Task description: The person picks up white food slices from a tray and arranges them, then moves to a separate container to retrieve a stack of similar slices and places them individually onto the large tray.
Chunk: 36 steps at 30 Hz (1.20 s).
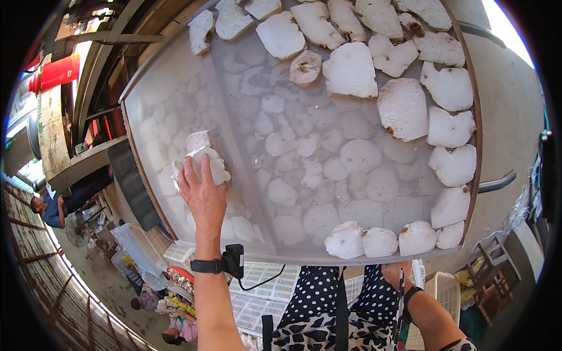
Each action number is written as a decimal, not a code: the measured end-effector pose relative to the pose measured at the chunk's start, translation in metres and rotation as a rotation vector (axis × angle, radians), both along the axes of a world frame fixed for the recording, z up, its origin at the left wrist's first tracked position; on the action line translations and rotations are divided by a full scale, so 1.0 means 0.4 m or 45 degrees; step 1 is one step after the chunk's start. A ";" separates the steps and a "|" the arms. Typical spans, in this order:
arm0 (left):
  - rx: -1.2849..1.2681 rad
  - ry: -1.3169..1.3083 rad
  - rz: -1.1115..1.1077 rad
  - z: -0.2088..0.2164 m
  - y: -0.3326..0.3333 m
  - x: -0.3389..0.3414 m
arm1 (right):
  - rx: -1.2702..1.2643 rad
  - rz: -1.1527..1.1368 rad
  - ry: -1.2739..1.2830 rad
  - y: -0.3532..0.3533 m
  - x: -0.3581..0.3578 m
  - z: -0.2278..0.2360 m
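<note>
My left hand reaches over the left part of a cloudy, see-through tabletop. Its fingers lie bent over a small stack of chalky white slabs, with the thumb at their right side. One white block pokes out beyond the fingertips. My right hand is low by my lap, just below the table's near edge. Its fingers are mostly hidden, and a thin dark strip crosses in front of it. Irregular white slabs, some with brown spots, are laid along the far, right and near right edges.
Many rounded pale pieces show dimly through the tabletop. White plastic crates stand below its near edge, and a pale basket is at the right. A grey metal tube juts out on the right. Other people are at lower left.
</note>
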<state>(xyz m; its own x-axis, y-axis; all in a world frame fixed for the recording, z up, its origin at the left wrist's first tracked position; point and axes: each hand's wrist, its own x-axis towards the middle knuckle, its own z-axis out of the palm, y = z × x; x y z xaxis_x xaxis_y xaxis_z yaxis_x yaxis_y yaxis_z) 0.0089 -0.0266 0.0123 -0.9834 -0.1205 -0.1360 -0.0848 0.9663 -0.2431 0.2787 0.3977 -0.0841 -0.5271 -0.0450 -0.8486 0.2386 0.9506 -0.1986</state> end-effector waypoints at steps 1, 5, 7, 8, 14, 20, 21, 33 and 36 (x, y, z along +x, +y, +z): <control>0.008 0.004 0.005 -0.006 -0.025 -0.002 | 0.012 -0.049 -0.029 -0.009 -0.033 0.019; 0.210 0.124 -0.089 -0.040 -0.051 -0.057 | 0.011 -0.419 -0.347 -0.005 -0.040 0.016; 0.274 0.145 -0.085 -0.041 -0.029 -0.068 | 0.013 -0.494 -0.287 0.008 -0.012 0.003; 0.232 0.061 -0.124 -0.038 -0.012 -0.072 | 0.039 -0.389 -0.184 0.015 0.000 -0.002; 0.054 -0.171 -0.231 -0.005 -0.033 -0.065 | 0.078 0.044 0.201 -0.010 0.012 -0.004; -0.015 -0.220 -0.338 -0.006 -0.063 -0.060 | 0.052 0.010 0.212 -0.001 0.000 0.020; 0.040 -0.187 -0.320 -0.011 -0.066 -0.059 | 0.032 0.035 0.226 0.001 0.005 0.021; 0.422 0.026 -0.263 -0.026 -0.120 -0.158 | 0.128 0.059 0.446 -0.006 0.046 -0.032; 0.559 -0.206 -0.213 0.008 -0.156 -0.191 | 0.038 -0.065 0.117 0.004 0.056 -0.037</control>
